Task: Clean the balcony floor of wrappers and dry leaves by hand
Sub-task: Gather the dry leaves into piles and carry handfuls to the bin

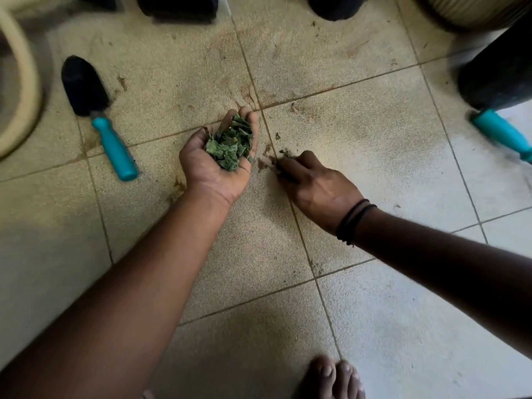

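My left hand [211,172] is palm up just above the tiled floor [359,145], its fingers cupped round a heap of dry green leaves [230,144]. To its right my right hand [316,185] reaches down to the floor, knuckles up, and its fingertips pinch a small dark leaf scrap [285,152] beside a grout line. Another tiny leaf bit [277,136] lies on the tile just beyond the fingers. Brown soil smears mark the tiles around both hands. No wrapper is in view.
A black trowel with a teal handle [115,145] lies on the floor at left. A second teal handle [502,132] pokes out under a black pot [501,73] at right. More black pots [178,7] line the top edge. A cream curved rim [28,82] is far left, my bare toes [331,378] at the bottom.
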`<state>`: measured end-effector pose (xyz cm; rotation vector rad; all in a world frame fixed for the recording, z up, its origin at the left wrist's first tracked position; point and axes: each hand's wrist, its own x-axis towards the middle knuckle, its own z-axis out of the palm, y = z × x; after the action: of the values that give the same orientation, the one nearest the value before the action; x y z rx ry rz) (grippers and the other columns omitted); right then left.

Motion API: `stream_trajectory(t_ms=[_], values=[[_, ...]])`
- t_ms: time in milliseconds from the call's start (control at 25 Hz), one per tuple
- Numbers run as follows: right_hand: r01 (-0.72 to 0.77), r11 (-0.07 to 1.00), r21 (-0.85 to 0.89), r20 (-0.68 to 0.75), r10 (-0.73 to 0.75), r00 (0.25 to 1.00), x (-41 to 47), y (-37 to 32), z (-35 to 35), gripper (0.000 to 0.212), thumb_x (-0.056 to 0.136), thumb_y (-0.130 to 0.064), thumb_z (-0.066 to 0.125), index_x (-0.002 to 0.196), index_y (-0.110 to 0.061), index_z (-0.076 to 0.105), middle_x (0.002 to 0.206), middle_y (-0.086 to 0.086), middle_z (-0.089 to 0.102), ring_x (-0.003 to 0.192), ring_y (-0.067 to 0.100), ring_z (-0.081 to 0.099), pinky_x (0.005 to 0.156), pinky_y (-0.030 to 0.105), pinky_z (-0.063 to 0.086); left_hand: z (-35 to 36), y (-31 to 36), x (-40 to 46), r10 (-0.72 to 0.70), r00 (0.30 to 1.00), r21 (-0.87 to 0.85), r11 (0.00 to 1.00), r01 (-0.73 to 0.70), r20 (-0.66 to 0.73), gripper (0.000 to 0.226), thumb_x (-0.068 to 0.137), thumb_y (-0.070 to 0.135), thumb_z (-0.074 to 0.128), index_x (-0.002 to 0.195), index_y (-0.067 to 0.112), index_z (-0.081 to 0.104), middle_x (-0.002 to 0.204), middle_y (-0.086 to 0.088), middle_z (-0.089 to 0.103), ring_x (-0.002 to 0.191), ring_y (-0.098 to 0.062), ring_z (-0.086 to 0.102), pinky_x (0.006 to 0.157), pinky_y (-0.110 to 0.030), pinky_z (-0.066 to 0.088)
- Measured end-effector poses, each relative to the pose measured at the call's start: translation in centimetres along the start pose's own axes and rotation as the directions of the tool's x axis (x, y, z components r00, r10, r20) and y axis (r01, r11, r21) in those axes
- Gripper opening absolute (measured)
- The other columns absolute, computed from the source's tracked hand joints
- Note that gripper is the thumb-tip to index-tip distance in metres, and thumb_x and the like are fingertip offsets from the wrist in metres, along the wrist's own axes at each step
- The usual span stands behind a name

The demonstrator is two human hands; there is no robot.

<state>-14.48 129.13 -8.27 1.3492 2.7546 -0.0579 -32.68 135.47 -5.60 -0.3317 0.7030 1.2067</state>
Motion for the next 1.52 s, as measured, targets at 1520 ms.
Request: stream_trajectory(t_ms=[1520], values=[[0.015, 0.774, 0.633, -0.510, 0.402, 0.761, 0.9, 0.9, -7.0, 0.019, 0.100, -0.007, 0.059, 0.110, 0.002, 0.073, 0.117, 0.013, 0.070, 0.110, 0.029, 0.064, 0.095, 0.041, 0.049, 0.9, -1.6, -1.1, -0.315, 0.949, 0.572, 0.783, 0.246, 0.023, 0.030, 0.100, 0.025, 0.047, 0.095, 0.006, 0.069, 0.092, -0.012, 0.071, 0.086, -0.025, 0.071, 0.082, -0.035, 0.059]])
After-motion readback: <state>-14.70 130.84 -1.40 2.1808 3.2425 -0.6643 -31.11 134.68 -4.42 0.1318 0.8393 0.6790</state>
